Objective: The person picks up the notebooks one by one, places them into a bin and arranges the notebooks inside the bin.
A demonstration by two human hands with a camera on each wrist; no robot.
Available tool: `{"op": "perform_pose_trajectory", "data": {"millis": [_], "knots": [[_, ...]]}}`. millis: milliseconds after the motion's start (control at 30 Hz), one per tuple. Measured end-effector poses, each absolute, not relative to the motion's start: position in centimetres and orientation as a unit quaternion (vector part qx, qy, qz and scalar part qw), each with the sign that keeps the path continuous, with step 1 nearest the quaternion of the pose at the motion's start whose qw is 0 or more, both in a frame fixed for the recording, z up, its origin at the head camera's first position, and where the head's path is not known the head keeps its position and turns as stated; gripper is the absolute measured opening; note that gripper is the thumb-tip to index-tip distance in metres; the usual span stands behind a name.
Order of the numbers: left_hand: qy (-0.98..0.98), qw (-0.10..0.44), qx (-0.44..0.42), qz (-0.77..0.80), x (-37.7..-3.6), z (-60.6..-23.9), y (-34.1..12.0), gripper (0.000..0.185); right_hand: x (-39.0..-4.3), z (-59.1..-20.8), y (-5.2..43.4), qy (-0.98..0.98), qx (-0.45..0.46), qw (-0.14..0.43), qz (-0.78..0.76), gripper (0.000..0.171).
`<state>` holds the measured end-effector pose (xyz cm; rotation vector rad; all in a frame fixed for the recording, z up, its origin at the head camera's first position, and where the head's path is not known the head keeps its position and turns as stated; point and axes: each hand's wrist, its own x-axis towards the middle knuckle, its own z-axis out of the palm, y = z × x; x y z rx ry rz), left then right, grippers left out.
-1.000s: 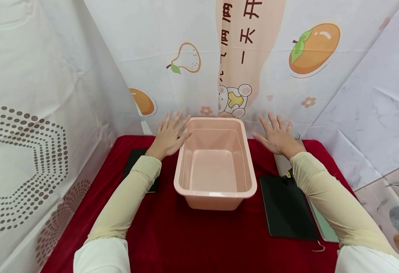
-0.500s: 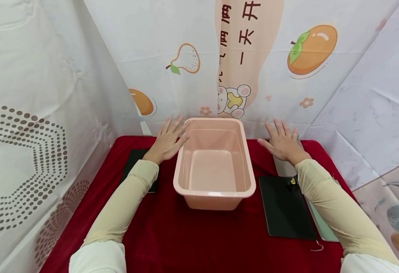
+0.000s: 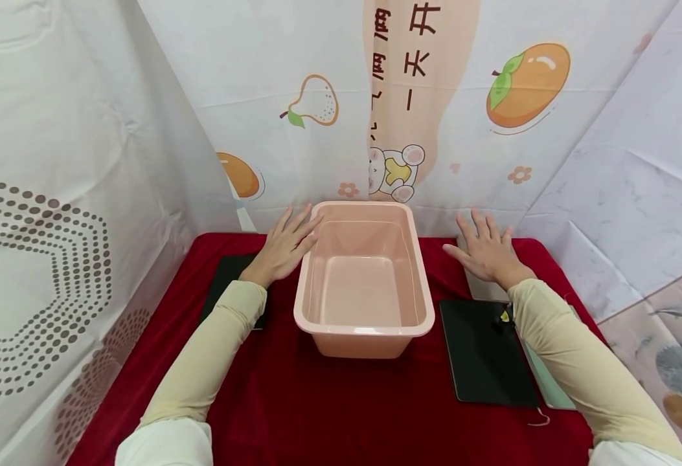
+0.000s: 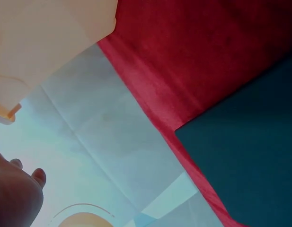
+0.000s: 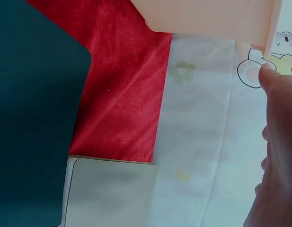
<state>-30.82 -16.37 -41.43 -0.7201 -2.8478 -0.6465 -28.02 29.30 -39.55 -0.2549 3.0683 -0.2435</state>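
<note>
A pink plastic basin (image 3: 364,342) stands upright in the middle of the red-covered table, with nothing inside it. Beside its far left rim hovers my left hand (image 3: 279,251), fingers spread and palm down, the fingertips overlapping the rim in the head view. Off to the basin's right is my right hand (image 3: 488,252), also spread and holding nothing, above a light grey notebook (image 3: 477,285). In the left wrist view the left fingers (image 4: 38,176) show low in the corner; the right thumb (image 5: 271,75) points toward the basin in the right wrist view.
At the right lies a black notebook (image 3: 486,362) with a ribbon, overlapping a pale green one (image 3: 550,382). A small black thing with yellow (image 3: 505,317) is by the right sleeve. Another dark notebook (image 3: 224,275) lies under the left forearm. A printed curtain (image 3: 247,84) hangs behind.
My right hand has drawn away from the basin, to the right and slightly back toward me. My left hand has lowered slightly beside the rim. The basin stays in place.
</note>
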Motion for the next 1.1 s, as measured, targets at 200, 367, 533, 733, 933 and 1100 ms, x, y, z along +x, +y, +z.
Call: {"op": "perform_pose_trajectory", "data": {"millis": [200, 367, 533, 733, 933, 1100], "knots": [[-0.937, 0.081, -0.256, -0.221, -30.6, -41.9, -16.8, 0.057, -27.3, -39.4, 29.4, 0.993, -0.080, 0.030, -0.076, 0.091], [-0.931, 0.090, -0.270, -0.229, -30.5, -42.1, -17.1, 0.058, -26.8, -39.6, 29.6, 0.994, -0.076, 0.030, -0.073, 0.093], [-0.927, 0.093, -0.274, -0.238, -30.6, -42.4, -17.1, 0.058, -26.3, -40.3, 30.2, 0.993, -0.068, 0.031, -0.087, 0.093], [-0.925, 0.091, -0.275, -0.246, -30.6, -42.5, -17.0, 0.057, -25.2, -40.8, 30.9, 0.993, -0.057, 0.031, -0.101, 0.093], [-0.923, 0.090, -0.276, -0.251, -30.6, -42.7, -17.2, 0.060, -24.2, -41.0, 31.2, 0.993, -0.058, 0.025, -0.102, 0.093], [-0.921, 0.088, -0.278, -0.257, -30.7, -42.7, -17.0, 0.058, -23.5, -41.1, 31.5, 0.993, -0.056, 0.028, -0.101, 0.093]]}}
